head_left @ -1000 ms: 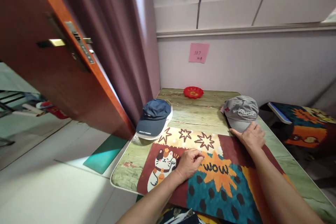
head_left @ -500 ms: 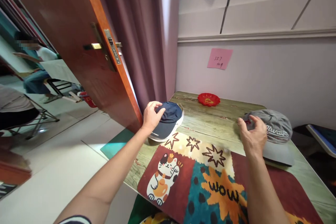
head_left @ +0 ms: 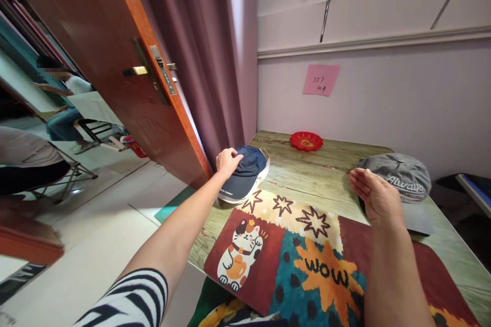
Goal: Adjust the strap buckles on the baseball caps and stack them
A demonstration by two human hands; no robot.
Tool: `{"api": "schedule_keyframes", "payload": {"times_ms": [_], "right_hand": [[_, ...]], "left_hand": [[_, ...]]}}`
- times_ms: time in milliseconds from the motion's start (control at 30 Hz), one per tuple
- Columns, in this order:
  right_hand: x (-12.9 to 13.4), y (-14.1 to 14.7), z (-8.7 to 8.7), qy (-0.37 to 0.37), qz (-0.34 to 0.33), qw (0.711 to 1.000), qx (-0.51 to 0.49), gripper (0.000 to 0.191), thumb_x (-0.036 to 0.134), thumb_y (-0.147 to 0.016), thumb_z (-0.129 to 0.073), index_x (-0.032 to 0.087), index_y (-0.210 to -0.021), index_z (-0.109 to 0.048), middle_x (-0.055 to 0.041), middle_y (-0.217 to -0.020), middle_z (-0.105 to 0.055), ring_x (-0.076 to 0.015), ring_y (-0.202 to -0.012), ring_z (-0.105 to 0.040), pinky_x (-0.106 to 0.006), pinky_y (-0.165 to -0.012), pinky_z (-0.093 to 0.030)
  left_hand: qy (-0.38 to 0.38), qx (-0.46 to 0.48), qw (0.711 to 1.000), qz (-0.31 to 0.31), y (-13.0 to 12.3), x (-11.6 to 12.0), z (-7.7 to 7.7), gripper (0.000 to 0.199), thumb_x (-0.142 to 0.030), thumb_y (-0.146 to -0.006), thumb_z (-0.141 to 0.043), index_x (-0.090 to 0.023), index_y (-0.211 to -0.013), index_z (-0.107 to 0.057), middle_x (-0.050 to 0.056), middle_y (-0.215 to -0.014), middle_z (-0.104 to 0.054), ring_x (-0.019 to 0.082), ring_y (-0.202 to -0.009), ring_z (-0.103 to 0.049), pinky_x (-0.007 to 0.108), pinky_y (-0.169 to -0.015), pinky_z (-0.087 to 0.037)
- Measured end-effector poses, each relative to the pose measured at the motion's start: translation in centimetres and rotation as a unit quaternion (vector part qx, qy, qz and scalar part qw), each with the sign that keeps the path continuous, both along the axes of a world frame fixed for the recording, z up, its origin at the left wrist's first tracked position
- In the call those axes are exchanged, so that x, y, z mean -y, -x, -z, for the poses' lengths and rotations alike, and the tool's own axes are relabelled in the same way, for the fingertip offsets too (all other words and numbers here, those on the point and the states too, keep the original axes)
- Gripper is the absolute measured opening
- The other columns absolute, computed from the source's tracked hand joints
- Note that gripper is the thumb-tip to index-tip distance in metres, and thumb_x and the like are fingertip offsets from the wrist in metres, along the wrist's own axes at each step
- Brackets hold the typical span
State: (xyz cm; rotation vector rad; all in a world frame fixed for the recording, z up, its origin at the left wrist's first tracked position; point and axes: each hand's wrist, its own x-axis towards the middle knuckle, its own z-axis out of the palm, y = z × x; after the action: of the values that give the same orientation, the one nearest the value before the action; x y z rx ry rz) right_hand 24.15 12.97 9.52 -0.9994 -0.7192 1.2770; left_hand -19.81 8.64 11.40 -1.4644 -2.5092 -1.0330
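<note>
left hand curls at the navy cap on the desk's left; any pinch is unclear. right hand, loosely cupped, is by the gray cap at right.

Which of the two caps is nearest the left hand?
The navy cap, right beside the left hand; the gray cap, marked "Always", is by the right hand.

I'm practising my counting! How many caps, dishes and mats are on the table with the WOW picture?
Caps: 2 (navy cap, gray cap)
Dishes: 1 (red dish)
Mats: 1 (patterned mat)
Total: 4
</note>
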Motion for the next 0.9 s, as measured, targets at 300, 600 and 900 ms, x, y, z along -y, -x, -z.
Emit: {"api": "schedule_keyframes", "payload": {"times_ms": [300, 600, 900], "right_hand": [[1.4, 0.6, -1.4, -0.049, -0.049, 0.997, 0.027, 0.027, 0.041, -0.074, -0.084, 0.019, -0.090, -0.078, -0.0064, -0.087, -0.079, -0.0140, -0.077, -0.076, -0.019, -0.071, -0.062], [2.0, 0.8, -2.0, -0.064, -0.052, 0.996, 0.036, 0.034, 0.048, -0.071, -0.086, 0.021, -0.090, -0.078, -0.0053, -0.088, -0.079, -0.0134, -0.079, -0.075, -0.019, -0.072, -0.062], [2.8, 3.8, -2.3, -0.054, -0.127, 0.990, 0.042, 0.045, 0.055, -0.063, -0.089, 0.020, -0.090, -0.078, -0.0057, -0.088, -0.079, -0.0136, -0.078, -0.074, -0.020, -0.072, -0.061]], "left_hand": [[-0.056, 0.029, 0.998, -0.008, 0.1, 0.1, -1.2, 0.021, -0.041, -0.080, -0.064, -0.024, -0.072, -0.075, 0.001, -0.067, -0.071, 0.020, -0.066, -0.064, 0.029, -0.064, -0.042], [-0.125, 0.019, 0.992, 0.015, -0.7, 0.7, -5.0, 0.019, -0.035, -0.078, -0.065, -0.021, -0.070, -0.074, 0.003, -0.072, -0.074, 0.019, -0.070, -0.065, 0.028, -0.067, -0.045], [-0.170, -0.122, 0.974, 0.086, -3.7, 0.7, -10.2, 0.020, -0.029, -0.080, -0.060, -0.020, -0.067, -0.071, 0.003, -0.073, -0.070, 0.018, -0.069, -0.061, 0.029, -0.072, -0.045]]}}
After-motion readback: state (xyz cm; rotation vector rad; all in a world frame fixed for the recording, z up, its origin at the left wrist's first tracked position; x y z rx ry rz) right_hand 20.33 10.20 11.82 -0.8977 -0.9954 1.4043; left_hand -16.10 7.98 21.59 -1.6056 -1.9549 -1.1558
